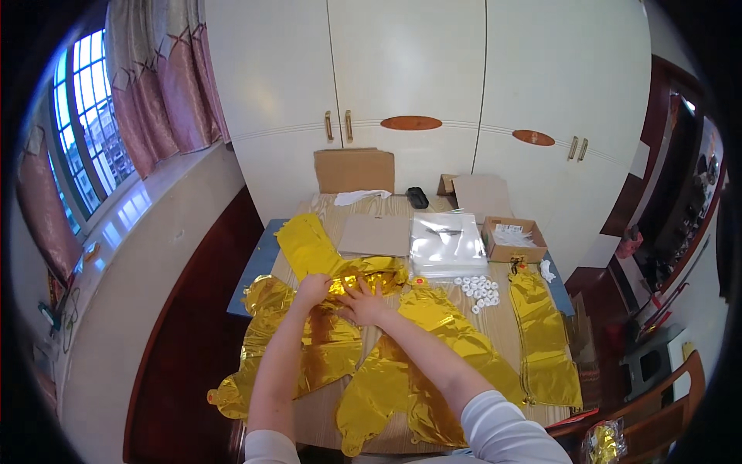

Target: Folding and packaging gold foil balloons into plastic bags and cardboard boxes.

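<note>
Flat, uninflated gold foil balloons cover much of the wooden table. My left hand (pixel 313 291) is closed on a bunched gold foil balloon (pixel 359 272) near the table's middle. Beside it, my right hand (pixel 366 305) lies with fingers spread on the same crinkled foil. Another foil balloon (pixel 301 352) spreads under and left of my forearms. A large one (pixel 456 340) lies beneath my right forearm, reaching toward the near edge. Farther right lies a long, folded gold balloon (pixel 543 336). How my left fingertips hold the foil is partly hidden.
Small white rolls (pixel 479 291) sit right of centre. Behind them are a stack of clear plastic bags (pixel 444 243) and an open cardboard box (pixel 514 241) with white packets. Cardboard sheets (pixel 375 234) and a black object (pixel 417 197) lie farther back. A wooden chair (pixel 668 417) stands at right.
</note>
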### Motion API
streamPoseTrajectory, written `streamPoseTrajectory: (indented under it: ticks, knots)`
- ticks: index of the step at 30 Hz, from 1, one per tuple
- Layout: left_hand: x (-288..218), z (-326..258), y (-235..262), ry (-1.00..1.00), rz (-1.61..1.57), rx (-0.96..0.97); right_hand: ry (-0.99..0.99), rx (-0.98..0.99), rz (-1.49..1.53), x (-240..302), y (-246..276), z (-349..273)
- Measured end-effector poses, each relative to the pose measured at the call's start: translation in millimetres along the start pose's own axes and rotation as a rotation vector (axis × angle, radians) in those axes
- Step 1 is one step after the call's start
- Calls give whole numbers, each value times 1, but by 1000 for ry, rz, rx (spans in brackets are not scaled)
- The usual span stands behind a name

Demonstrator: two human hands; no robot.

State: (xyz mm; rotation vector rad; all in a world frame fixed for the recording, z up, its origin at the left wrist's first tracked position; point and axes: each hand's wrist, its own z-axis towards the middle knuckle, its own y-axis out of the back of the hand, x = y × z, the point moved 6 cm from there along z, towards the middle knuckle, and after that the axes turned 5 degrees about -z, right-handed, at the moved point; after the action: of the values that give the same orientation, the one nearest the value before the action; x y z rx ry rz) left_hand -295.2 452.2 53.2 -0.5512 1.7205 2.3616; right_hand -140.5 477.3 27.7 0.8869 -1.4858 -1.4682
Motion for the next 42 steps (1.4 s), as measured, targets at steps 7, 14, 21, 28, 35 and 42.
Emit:
streamPoseTrajectory:
  ticks: [7, 14, 21, 28, 35, 42]
  knots:
    - [-19, 21, 91, 250, 254, -357, -119, 211, -28, 5, 14, -15]
    - [-26, 51, 217, 188, 393, -648, -113, 183, -8, 13, 16, -13]
    - [-21, 73, 318, 212, 516, -758, -146, 184, 16, 2, 11, -16]
    - [23, 22, 420, 427, 519, -1000, -132, 153, -4, 6, 11, -16]
    - [-3, -46, 489, 421, 560, -1064, -109, 124, 0, 14, 12, -13]
    - [-129, -64, 375, -65, 898, -646, -129, -189, 243, -1, 47, -28]
